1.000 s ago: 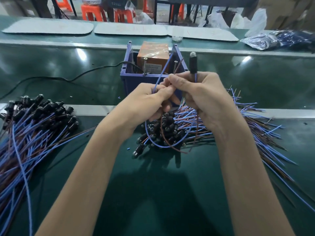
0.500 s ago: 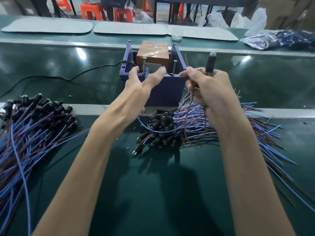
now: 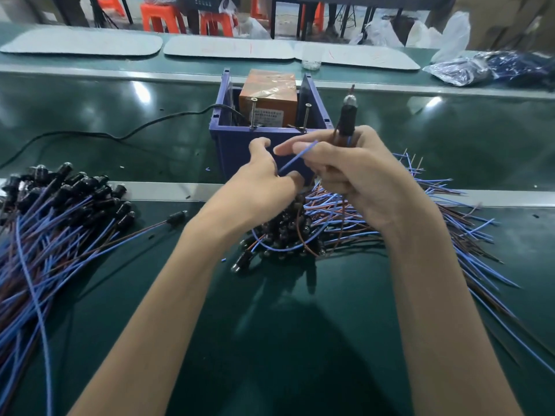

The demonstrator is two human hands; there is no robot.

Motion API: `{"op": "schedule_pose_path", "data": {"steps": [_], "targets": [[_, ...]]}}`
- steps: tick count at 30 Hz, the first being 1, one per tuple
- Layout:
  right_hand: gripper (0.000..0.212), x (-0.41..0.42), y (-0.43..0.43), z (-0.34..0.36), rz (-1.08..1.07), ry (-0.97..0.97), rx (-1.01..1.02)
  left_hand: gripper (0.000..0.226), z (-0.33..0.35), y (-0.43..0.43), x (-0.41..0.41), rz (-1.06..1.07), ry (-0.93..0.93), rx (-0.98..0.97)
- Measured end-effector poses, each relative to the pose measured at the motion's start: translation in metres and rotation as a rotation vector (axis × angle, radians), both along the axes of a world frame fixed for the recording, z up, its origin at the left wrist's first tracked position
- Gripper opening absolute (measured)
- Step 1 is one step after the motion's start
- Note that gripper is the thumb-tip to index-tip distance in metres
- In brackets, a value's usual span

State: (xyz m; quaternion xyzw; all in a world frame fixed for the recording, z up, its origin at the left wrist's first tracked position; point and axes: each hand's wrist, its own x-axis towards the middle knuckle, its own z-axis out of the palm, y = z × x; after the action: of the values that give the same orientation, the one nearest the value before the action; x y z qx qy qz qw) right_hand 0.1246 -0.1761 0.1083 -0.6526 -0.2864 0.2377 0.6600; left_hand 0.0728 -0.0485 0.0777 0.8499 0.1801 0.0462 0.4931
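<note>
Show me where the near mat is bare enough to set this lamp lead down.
Bare green mat lies nearer than the middle pile, down to the front edge, and between it and the left wire pile. Right of it, loose wires crowd the mat.

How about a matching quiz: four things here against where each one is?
Things:
1. lamp
2. orange box
3. black cable
4. stools

Places:
A. farthest back
B. inside the blue bin
C. gripped in the right hand
D. trailing off to the left of the bin

Pairs: 1-C, 2-B, 3-D, 4-A
</note>
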Motion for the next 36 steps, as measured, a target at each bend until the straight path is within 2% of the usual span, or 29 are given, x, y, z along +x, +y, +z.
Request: {"op": "schedule_pose_path", "data": {"steps": [2,5,9,13,20,22,25,27,31,36], "targets": [[0.018,0.002,-0.006,0.001,0.060,-0.060,-0.044,0.061,0.000,0.005,-0.002,0.016,0.021,-0.018],[0.022,-0.002,-0.006,0.002,0.149,-0.096,-0.051,0.061,0.000,0.008,-0.002,0.043,0.060,0.016],[0.018,0.003,0.002,-0.002,-0.060,-0.133,-0.113,0.053,0.005,0.006,-0.004,-0.051,0.009,-0.033],[0.025,0.008,0.003,-0.005,-0.173,-0.085,-0.130,0.013,0.015,0.015,-0.013,-0.141,-0.101,-0.112],[0.029,0.012,0.004,-0.007,-0.211,-0.004,-0.091,0.009,0.022,0.020,-0.026,-0.359,-0.121,-0.094],[0.025,0.013,0.005,-0.007,-0.244,0.004,-0.073,0.008,0.020,0.021,-0.024,-0.314,-0.154,-0.092],[0.015,0.015,0.007,-0.008,-0.331,0.019,-0.084,0.008,0.016,0.024,-0.018,-0.091,-0.248,-0.068],[0.018,0.016,0.006,-0.008,-0.327,0.025,-0.074,0.011,0.013,0.026,-0.015,0.028,-0.298,-0.092],[0.020,0.015,0.002,-0.009,-0.279,-0.027,-0.045,0.010,0.011,0.025,-0.015,0.104,-0.373,-0.129],[0.017,0.019,0.005,-0.013,-0.396,-0.078,-0.069,0.010,0.012,0.026,-0.015,0.138,-0.375,-0.135]]}}
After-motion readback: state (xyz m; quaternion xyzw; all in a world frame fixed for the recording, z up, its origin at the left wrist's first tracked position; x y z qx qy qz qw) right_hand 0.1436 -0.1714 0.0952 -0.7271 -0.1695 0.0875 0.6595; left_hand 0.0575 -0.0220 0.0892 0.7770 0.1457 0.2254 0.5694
